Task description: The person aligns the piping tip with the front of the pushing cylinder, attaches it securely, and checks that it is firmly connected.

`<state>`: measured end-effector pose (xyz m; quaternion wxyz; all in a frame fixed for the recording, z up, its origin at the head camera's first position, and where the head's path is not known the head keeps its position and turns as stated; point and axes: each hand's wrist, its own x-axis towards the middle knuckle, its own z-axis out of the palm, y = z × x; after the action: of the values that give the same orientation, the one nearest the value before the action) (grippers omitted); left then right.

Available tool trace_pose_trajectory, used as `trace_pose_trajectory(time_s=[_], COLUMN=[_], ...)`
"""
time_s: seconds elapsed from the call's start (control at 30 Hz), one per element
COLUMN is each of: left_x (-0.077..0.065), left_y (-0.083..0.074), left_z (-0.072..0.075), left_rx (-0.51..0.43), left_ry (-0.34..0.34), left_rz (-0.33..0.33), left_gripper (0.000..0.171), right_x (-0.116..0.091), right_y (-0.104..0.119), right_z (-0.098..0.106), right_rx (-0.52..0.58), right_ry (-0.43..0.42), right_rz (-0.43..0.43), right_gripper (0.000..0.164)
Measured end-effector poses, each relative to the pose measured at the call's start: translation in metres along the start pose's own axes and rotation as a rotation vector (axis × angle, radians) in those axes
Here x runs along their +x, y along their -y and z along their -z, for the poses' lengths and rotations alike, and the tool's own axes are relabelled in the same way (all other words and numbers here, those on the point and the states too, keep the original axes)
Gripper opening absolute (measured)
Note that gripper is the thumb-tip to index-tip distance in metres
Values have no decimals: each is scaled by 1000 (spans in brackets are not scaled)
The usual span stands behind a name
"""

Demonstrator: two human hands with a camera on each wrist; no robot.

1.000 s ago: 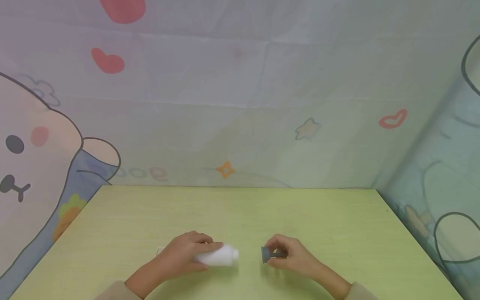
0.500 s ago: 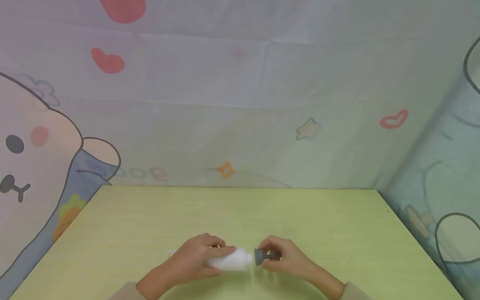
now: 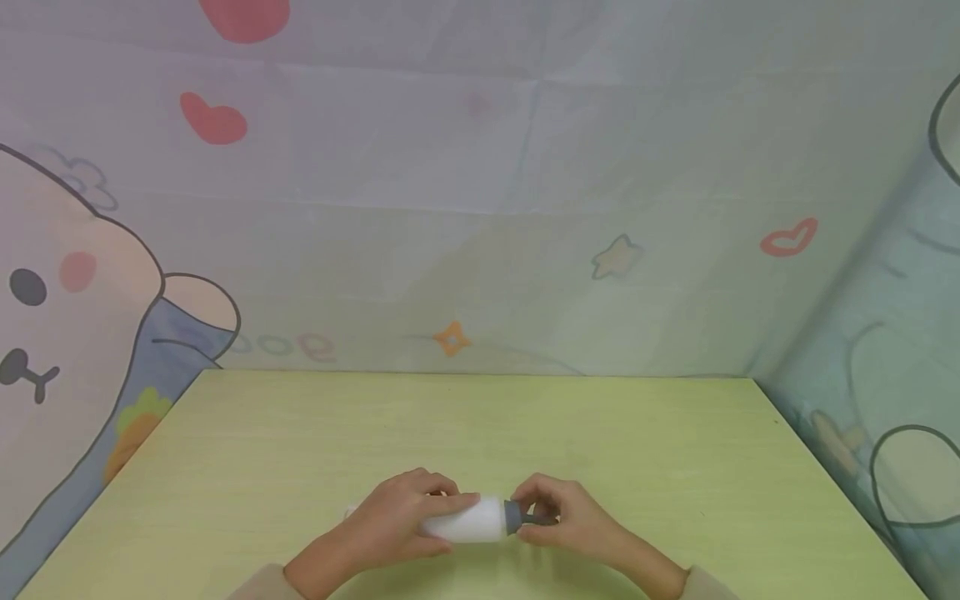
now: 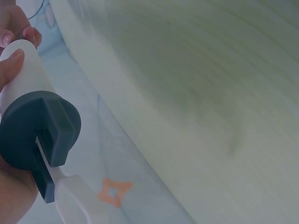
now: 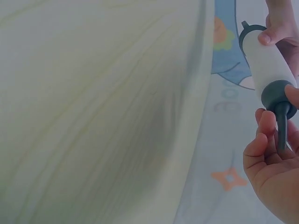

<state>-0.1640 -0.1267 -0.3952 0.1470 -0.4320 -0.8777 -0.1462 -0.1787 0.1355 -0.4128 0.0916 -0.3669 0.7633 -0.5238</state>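
Observation:
My left hand [image 3: 393, 518] holds a white, syringe-like tube [image 3: 471, 521] lying sideways above the table, fingers and thumb around its barrel. Its rear end, seen in the left wrist view, has a dark grey-green cap [image 4: 21, 133] with slotted prongs and a white loop handle [image 4: 74, 196] sticking out. With thumb and fingertips, my right hand [image 3: 568, 515] pinches a dark nozzle cap [image 3: 513, 517] at the tube's front end. The cap sits over the tube's neck. In the right wrist view a thin dark spout [image 5: 281, 123] points from it toward the right palm.
Both hands are over the near middle of the pale yellow-green table [image 3: 480, 425]. A printed cloth backdrop [image 3: 480, 167] with hearts and a cartoon bear rises behind the far edge, and more cloth hangs at the right side.
My left hand has brought the tube to the right, while my right hand has moved slightly left with the nozzle cap. The gap between them has closed and the cap now covers the neck.

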Motion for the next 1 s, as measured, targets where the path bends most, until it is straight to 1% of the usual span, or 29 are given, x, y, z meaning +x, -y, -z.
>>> trace_pose_trajectory(time_s=[0.13, 0.3, 0.4, 0.47, 0.57, 0.63, 0.8, 0.87, 1.0], left_x=[0, 0, 1, 1, 2, 2, 2, 2, 2], left_y=[0, -2, -2, -3, -3, -3, -2, -2, -2], left_z=[-2, -2, -3, -3, -3, -3, -3, -3, -4], left_rx=[11, 40, 78, 103, 125, 131, 132, 135, 138], left_ry=[-12, -31, -65, -95, -122, -127, -147, -156, -150], left_rz=[-5, -23, -50, -69, -83, -85, -90, -93, -93], left_gripper=[55, 54, 55, 55, 56, 56, 56, 56, 55], right_x=[0, 0, 1, 1, 2, 2, 2, 3, 3], right_y=[2, -1, -3, -3, -5, -6, -7, -7, -8], right_z=[-1, -1, -1, 0, 0, 0, -1, -1, -3], right_rx=[5, 34, 87, 132, 178, 170, 101, 85, 7], right_ry=[-8, -7, 9, 25, 47, 56, 63, 57, 5], right_rz=[-8, -54, -78, -75, -56, -51, -65, -66, -58], right_gripper=[24, 24, 22, 20, 19, 21, 32, 32, 28])
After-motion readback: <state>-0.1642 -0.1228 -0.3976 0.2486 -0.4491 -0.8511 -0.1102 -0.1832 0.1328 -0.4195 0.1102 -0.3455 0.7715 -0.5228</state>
